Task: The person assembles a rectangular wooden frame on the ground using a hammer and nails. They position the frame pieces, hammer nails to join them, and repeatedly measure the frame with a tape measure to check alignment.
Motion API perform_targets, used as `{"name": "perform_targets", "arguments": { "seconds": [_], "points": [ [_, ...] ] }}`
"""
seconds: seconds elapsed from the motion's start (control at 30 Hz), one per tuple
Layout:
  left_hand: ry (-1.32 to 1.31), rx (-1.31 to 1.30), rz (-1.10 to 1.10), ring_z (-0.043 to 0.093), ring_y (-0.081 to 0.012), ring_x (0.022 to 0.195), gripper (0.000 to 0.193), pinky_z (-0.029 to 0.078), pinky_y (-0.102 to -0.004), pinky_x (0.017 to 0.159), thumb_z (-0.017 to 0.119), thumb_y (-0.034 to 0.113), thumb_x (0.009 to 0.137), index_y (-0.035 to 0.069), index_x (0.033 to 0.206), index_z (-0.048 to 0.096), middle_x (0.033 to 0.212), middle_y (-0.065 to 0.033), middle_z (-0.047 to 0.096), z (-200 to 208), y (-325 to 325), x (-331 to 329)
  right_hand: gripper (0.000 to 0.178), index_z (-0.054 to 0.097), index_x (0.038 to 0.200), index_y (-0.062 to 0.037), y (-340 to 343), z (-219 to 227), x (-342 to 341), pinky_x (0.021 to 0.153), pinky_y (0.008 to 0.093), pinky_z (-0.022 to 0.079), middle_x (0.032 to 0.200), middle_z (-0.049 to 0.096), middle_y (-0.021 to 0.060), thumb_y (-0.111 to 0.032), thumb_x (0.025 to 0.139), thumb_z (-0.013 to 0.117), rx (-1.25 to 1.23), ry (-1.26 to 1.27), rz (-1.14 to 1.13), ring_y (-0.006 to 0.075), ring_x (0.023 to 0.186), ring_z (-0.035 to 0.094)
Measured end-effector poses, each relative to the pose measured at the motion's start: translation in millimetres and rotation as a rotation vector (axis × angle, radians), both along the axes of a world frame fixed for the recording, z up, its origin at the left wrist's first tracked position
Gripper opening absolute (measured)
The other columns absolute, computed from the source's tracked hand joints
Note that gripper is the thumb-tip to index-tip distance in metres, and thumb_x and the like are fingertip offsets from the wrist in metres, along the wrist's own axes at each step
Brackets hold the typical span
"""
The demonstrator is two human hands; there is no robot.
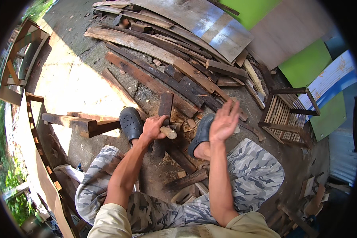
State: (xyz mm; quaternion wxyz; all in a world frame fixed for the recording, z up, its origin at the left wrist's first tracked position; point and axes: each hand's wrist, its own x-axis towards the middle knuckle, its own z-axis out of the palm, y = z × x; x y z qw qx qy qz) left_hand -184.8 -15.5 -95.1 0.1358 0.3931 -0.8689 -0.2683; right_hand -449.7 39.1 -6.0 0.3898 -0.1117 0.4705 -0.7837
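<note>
My left hand (154, 127) is closed around a pale round wooden handle (169, 133), whose blunt end sticks out to the right. What the handle belongs to is hidden. Its fingers rest against a dark wooden piece (165, 105) lying between my feet. My right hand (225, 122) is raised above my right foot, fingers stretched, with nothing in it. Wood chips (188, 126) lie around the dark piece. Closer to me, a dark timber (185, 179) lies across another between my legs.
Grey clogs (131, 123) flank the work. Beyond lie stacked old planks (146, 79) and a large grey sheet (210, 29). A slatted wooden frame (287, 115) stands at right. Short timbers (73, 122) lie at left, near a long curved-looking board (39, 154).
</note>
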Motion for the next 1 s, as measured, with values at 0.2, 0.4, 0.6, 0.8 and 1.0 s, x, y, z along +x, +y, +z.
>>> {"name": "perform_targets", "arguments": {
  "seconds": [0.2, 0.4, 0.6, 0.8, 1.0],
  "points": [
    [0.114, -0.047, 0.069, 0.064, -0.0356, 0.074, 0.044, 0.052, -0.0439, 0.066, 0.072, 0.032, 0.073, 0.008, 0.109, 0.061, 0.079, -0.0159, 0.064, -12, 5, -10, 0.075, 0.012, 0.158, -0.0114, -46, -32, 120, 0.122, 0.0443, -0.004, 0.163, 0.016, 0.015, -0.056, 0.099, 0.029, -0.086, 0.079, 0.024, 0.027, 0.152, 0.006],
    [0.154, -0.045, 0.182, 0.064, -0.0351, 0.073, 0.042, 0.052, -0.0439, 0.066, 0.072, 0.03, 0.072, 0.008, 0.106, 0.061, 0.079, -0.0158, 0.063, -13, 7, -1, 0.081, 0.009, 0.158, -0.0121, -15, -1, -8, 0.121, 0.0468, -0.011, 0.164, 0.007, 0.0151, -0.061, 0.098, 0.032, -0.04, 0.13, -0.033, 0.0295, 0.152, 0.001],
    [0.274, -0.081, 0.169, 0.064, -0.0351, 0.077, 0.043, 0.051, -0.0449, 0.07, 0.074, 0.031, 0.07, 0.007, 0.105, 0.061, 0.079, -0.0147, 0.063, -19, -12, -10, 0.071, 0.006, 0.158, -0.0105, -61, -30, 127, 0.122, 0.0405, -0.004, 0.164, 0.012, 0.0143, -0.05, 0.103, 0.025, -0.081, 0.183, 0.068, 0.0261, 0.152, 0.006],
    [0.177, 0.015, 0.267, 0.062, -0.0351, 0.08, 0.034, 0.051, -0.045, 0.072, 0.068, 0.027, 0.073, 0.01, 0.103, 0.061, 0.08, -0.0141, 0.062, -16, 3, 8, 0.07, 0.005, 0.158, -0.0077, -22, 19, 10, 0.123, 0.0421, -0.005, 0.164, 0.004, 0.016, -0.048, 0.104, 0.021, 0.014, 0.275, -0.052, 0.0293, 0.152, 0.002],
    [0.281, -0.096, 0.273, 0.056, -0.0381, 0.075, 0.042, 0.045, -0.0466, 0.071, 0.076, 0.028, 0.065, 0.006, 0.098, 0.06, 0.08, -0.0157, 0.061, -37, -13, 3, 0.07, 0.008, 0.157, -0.0068, -83, -20, 151, 0.123, 0.0396, 0.0, 0.164, 0.011, 0.0133, -0.05, 0.104, 0.023, -0.086, 0.276, 0.118, 0.0267, 0.152, 0.01]
  ]
}}
